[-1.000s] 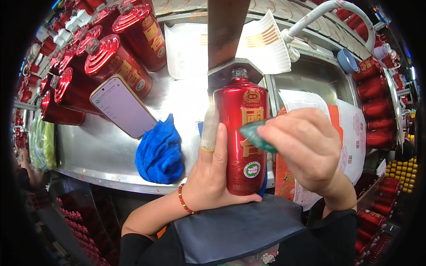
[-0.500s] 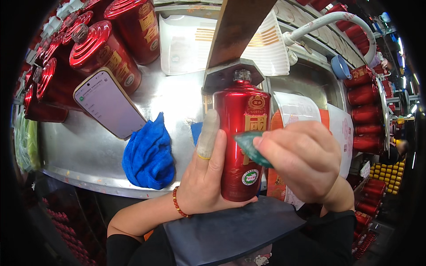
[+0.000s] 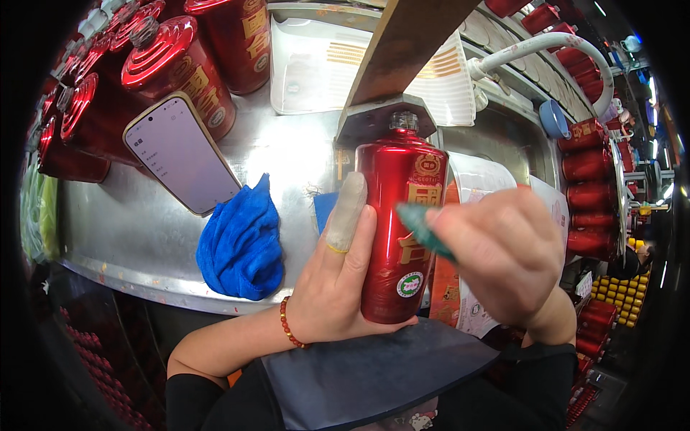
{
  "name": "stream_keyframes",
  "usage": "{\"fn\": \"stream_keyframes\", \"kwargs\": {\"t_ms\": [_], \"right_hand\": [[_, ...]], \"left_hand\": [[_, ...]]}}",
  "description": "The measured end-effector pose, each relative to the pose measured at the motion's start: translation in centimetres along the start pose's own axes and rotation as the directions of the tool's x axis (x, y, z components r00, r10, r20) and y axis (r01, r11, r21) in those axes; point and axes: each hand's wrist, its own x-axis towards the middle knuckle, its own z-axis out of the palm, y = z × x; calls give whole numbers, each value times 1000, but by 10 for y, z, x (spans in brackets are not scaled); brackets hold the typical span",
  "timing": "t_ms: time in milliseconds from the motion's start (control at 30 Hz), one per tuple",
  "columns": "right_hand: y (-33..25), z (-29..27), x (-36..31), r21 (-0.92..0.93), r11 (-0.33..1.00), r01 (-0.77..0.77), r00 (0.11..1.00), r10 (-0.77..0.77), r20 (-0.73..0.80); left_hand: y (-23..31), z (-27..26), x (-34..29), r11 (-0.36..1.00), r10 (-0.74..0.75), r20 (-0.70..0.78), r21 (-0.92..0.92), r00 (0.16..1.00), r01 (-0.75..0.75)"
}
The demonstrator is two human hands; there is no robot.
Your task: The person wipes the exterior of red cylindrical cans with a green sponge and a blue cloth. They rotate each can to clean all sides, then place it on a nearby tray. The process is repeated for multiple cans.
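A glossy red bottle (image 3: pixel 388 215) with gold lettering and a round green-and-white emblem stands in front of me, its clear neck bare. My left hand (image 3: pixel 334 287) steadies it, the palm under its base and the fingers along its left side. A pale finger cot (image 3: pixel 348 212) covers one of those fingers. My right hand (image 3: pixel 507 255), a little blurred, pinches a flat, pointed green piece (image 3: pixel 424 226) that looks like a scraper. The piece hovers over the bottle's lettered front; whether it touches is hard to tell.
Left of the bottle lie a crumpled blue cloth (image 3: pixel 241 241) and a phone (image 3: pixel 183 154) with its screen lit. Several red bottles (image 3: pixel 176 61) crowd the far left. A brown bar (image 3: pixel 395 54) rises behind. Printed sheets (image 3: pixel 481 176), a white curved pipe (image 3: pixel 546 39) and a blue cup (image 3: pixel 553 118) are rightward.
The view has shifted slightly, so the bottle sits a little farther right in the picture. The right hand still holds the green piece near the bottle's front. The phone's screen content differs.
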Motion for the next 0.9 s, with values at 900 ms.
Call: {"fn": "stream_keyframes", "kwargs": {"t_ms": [900], "right_hand": [[13, -9, 13, 322, 874, -364, 929, 318, 189]], "left_hand": [[-3, 1, 1, 1000, 30, -35, -4, 999, -31]]}}
